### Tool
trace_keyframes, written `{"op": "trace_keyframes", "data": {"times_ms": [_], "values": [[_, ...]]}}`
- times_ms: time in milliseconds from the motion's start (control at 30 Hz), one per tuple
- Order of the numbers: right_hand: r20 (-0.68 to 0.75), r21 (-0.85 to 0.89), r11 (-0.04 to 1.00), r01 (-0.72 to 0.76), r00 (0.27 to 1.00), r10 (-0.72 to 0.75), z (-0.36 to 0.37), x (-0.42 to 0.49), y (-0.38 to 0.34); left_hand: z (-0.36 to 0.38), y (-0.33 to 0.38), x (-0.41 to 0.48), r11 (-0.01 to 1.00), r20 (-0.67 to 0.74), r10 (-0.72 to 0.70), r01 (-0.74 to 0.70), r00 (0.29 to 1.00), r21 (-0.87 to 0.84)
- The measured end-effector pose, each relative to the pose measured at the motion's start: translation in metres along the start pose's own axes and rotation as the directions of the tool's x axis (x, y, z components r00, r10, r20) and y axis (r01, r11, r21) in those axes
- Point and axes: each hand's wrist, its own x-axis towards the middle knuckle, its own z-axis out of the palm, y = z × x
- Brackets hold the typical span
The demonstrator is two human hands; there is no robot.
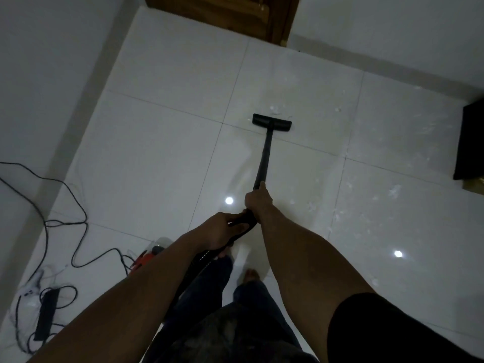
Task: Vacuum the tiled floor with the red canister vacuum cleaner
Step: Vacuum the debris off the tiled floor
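The black floor nozzle (pixel 271 122) lies flat on the white tiled floor (pixel 170 142) ahead of me, at the end of a black wand (pixel 264 158). My right hand (pixel 256 200) grips the wand's lower end. Just behind it, my left hand (pixel 222 229) holds the curved black handle where the hose (pixel 207 255) begins. The red canister vacuum (pixel 146 258) sits on the floor at my left, mostly hidden behind my left forearm. White scraps of litter (pixel 392 191) dot the tiles right of the nozzle, with a few just beyond it.
A black power cable (pixel 62 226) snakes over the floor at the left to a power strip (pixel 45 315). White walls close in at the left and far right. A wooden door (pixel 225 14) stands ahead. A dark box-like object (pixel 471 142) sits at the right edge.
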Motion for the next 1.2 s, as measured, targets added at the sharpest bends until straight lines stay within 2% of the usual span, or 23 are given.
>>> {"op": "trace_keyframes", "data": {"times_ms": [100, 200, 400, 633, 767, 967, 1200], "values": [[0.001, -0.025, 1.0, -0.003, 1.0, 0.003, 0.002, 0.009, -0.03, -0.034, 0.013, 0.008, 1.0, 0.024, 0.017, -0.017, 1.0, 0.004], [-0.01, 0.1, 0.993, -0.07, 0.997, 0.071, 0.0, 0.015, -0.055, -0.061, 0.024, 0.02, 0.999, 0.038, 0.026, -0.027, 0.999, 0.025], [0.001, 0.171, 0.978, -0.12, 0.993, 0.122, -0.02, 0.046, -0.097, -0.096, 0.052, 0.054, 1.0, 0.051, 0.008, -0.009, 0.999, 0.019], [0.011, 0.109, 0.99, -0.085, 0.996, 0.084, -0.058, 0.106, -0.153, -0.135, 0.102, 0.112, 0.999, 0.046, 0.0, 0.002, 0.999, -0.043], [0.004, 0.165, 0.982, -0.088, 0.996, 0.089, -0.094, 0.144, -0.189, -0.158, 0.142, 0.156, 0.998, 0.068, -0.03, 0.033, 0.997, -0.051], [0.019, 0.139, 0.986, -0.09, 0.996, 0.088, -0.141, 0.191, -0.238, -0.179, 0.199, 0.205, 0.987, 0.053, -0.095, 0.102, 0.994, -0.128], [0.021, 0.129, 0.989, -0.068, 0.998, 0.066, -0.183, 0.242, -0.288, -0.207, 0.25, 0.256, 0.985, 0.008, -0.071, 0.071, 0.997, -0.155]]}}
